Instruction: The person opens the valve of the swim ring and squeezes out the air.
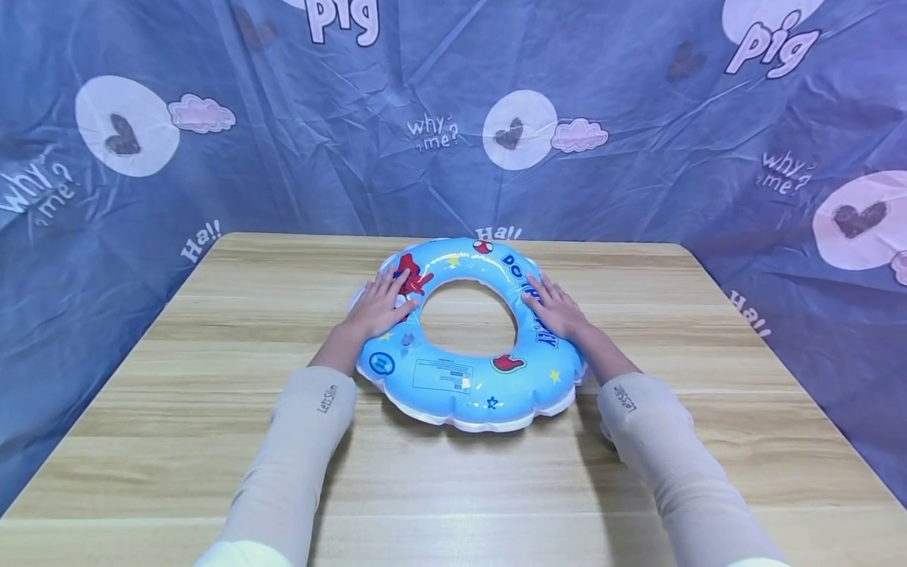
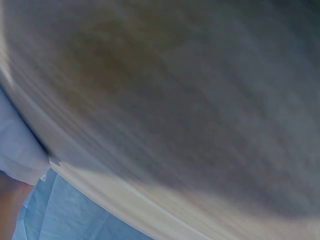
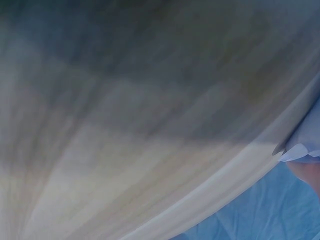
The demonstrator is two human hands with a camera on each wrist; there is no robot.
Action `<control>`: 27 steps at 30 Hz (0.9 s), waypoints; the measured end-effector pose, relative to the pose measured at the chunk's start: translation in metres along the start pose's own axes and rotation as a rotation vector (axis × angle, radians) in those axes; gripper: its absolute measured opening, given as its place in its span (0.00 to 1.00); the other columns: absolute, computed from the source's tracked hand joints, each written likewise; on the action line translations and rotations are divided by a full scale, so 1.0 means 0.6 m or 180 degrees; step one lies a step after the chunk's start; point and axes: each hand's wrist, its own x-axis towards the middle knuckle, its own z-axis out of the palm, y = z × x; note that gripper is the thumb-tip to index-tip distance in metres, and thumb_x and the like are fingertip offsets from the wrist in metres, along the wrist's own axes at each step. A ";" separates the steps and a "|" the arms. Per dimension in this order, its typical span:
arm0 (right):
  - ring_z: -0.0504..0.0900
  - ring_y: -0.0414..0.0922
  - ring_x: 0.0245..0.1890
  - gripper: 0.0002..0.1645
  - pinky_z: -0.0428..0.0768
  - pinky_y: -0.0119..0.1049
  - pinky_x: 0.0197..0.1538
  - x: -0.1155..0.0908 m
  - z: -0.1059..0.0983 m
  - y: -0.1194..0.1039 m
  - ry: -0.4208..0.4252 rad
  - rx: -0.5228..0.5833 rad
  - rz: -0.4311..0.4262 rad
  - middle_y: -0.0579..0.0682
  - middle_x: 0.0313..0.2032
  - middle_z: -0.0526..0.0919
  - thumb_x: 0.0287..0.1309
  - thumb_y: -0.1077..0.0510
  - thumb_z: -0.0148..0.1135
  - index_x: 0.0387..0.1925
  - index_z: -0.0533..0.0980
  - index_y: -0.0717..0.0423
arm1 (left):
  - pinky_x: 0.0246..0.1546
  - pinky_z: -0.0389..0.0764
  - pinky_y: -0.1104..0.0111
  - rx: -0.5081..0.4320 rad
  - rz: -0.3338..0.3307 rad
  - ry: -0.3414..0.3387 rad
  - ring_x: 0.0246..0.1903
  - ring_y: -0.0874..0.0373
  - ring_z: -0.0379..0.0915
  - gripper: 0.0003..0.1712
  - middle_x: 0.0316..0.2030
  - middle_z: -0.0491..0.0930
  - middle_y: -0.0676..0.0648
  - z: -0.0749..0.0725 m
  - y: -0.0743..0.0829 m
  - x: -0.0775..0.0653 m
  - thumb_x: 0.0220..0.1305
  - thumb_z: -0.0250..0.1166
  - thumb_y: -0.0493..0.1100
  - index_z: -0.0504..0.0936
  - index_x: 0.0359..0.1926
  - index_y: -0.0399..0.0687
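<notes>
A light-blue inflatable swim ring (image 1: 531, 390) with a scalloped pale rim, red and yellow prints and lettering lies on the wooden table. My left hand (image 1: 379, 307) rests on the ring's left side with fingers extended. On the opposite side, my right hand (image 1: 558, 309) lies over the lettering, its fingers also stretched out. Neither hand curls round the ring. In the left wrist view, the ring's pale edge (image 2: 17, 140) shows at the left border. Likewise, a pale edge of the ring (image 3: 305, 135) appears at the right border of the right wrist view.
The light wood table (image 1: 212, 441) reaches back to a blue printed cloth (image 1: 368, 181) hanging behind and at both sides. Shadows from the arms fall across the table in front of the ring.
</notes>
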 end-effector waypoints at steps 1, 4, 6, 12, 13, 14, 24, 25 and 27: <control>0.32 0.62 0.67 0.40 0.35 0.58 0.63 0.000 -0.001 0.000 0.0000 0.0002 0.0000 0.57 0.70 0.31 0.66 0.33 0.22 0.72 0.35 0.48 | 0.63 0.30 0.53 0.0004 -0.0002 -0.0002 0.67 0.44 0.21 0.43 0.70 0.30 0.40 -0.001 0.001 0.000 0.66 0.40 0.65 0.36 0.72 0.51; 0.32 0.62 0.67 0.40 0.36 0.58 0.63 -0.001 -0.002 -0.001 0.0001 0.0006 0.0001 0.57 0.70 0.31 0.66 0.34 0.22 0.72 0.34 0.48 | 0.63 0.30 0.53 -0.0002 0.0003 -0.0007 0.67 0.44 0.21 0.43 0.70 0.30 0.40 -0.002 0.001 0.000 0.66 0.40 0.64 0.36 0.72 0.51; 0.32 0.61 0.67 0.40 0.36 0.58 0.63 -0.001 -0.003 0.000 0.0001 0.0009 0.0014 0.57 0.70 0.30 0.66 0.33 0.22 0.72 0.34 0.48 | 0.63 0.30 0.52 -0.0010 0.0013 -0.0010 0.67 0.44 0.21 0.43 0.70 0.30 0.40 -0.003 0.002 0.000 0.66 0.40 0.64 0.36 0.72 0.51; 0.31 0.62 0.67 0.41 0.35 0.58 0.63 0.002 -0.004 0.002 -0.0003 -0.0022 0.0020 0.57 0.70 0.30 0.65 0.33 0.21 0.71 0.34 0.48 | 0.63 0.30 0.53 -0.0012 0.0023 -0.0012 0.67 0.44 0.21 0.43 0.70 0.30 0.40 -0.003 0.002 0.003 0.66 0.40 0.64 0.36 0.72 0.51; 0.31 0.62 0.67 0.41 0.35 0.58 0.63 0.002 -0.004 0.002 -0.0003 -0.0032 0.0019 0.57 0.70 0.30 0.65 0.33 0.21 0.71 0.34 0.48 | 0.64 0.30 0.53 -0.0004 0.0025 -0.0009 0.67 0.44 0.21 0.43 0.70 0.30 0.40 -0.003 0.002 0.004 0.66 0.40 0.64 0.36 0.72 0.51; 0.32 0.61 0.67 0.41 0.35 0.58 0.63 0.003 -0.004 0.003 0.0001 -0.0041 0.0019 0.57 0.70 0.30 0.65 0.33 0.21 0.71 0.34 0.48 | 0.64 0.30 0.53 0.0000 0.0029 -0.0004 0.67 0.45 0.21 0.43 0.70 0.30 0.40 -0.003 0.002 0.005 0.66 0.40 0.64 0.36 0.72 0.51; 0.32 0.61 0.67 0.41 0.36 0.58 0.63 -0.002 0.002 0.000 -0.0003 -0.0047 0.0029 0.57 0.70 0.31 0.65 0.33 0.22 0.72 0.35 0.47 | 0.64 0.30 0.53 -0.0001 0.0042 -0.0008 0.67 0.43 0.22 0.43 0.70 0.31 0.40 0.003 -0.001 0.002 0.66 0.39 0.65 0.37 0.72 0.50; 0.32 0.61 0.67 0.41 0.36 0.58 0.63 -0.002 0.002 0.000 -0.0007 -0.0055 0.0025 0.57 0.70 0.31 0.65 0.33 0.22 0.72 0.35 0.47 | 0.64 0.30 0.53 -0.0004 0.0043 -0.0005 0.67 0.43 0.22 0.43 0.70 0.31 0.39 0.003 -0.002 0.002 0.66 0.39 0.65 0.37 0.72 0.50; 0.32 0.61 0.67 0.41 0.36 0.58 0.63 -0.001 0.002 0.000 0.0003 -0.0049 0.0011 0.57 0.70 0.31 0.65 0.33 0.22 0.72 0.35 0.47 | 0.64 0.31 0.53 -0.0001 0.0038 0.0005 0.67 0.43 0.23 0.43 0.70 0.31 0.40 0.002 -0.001 0.002 0.66 0.39 0.65 0.37 0.72 0.50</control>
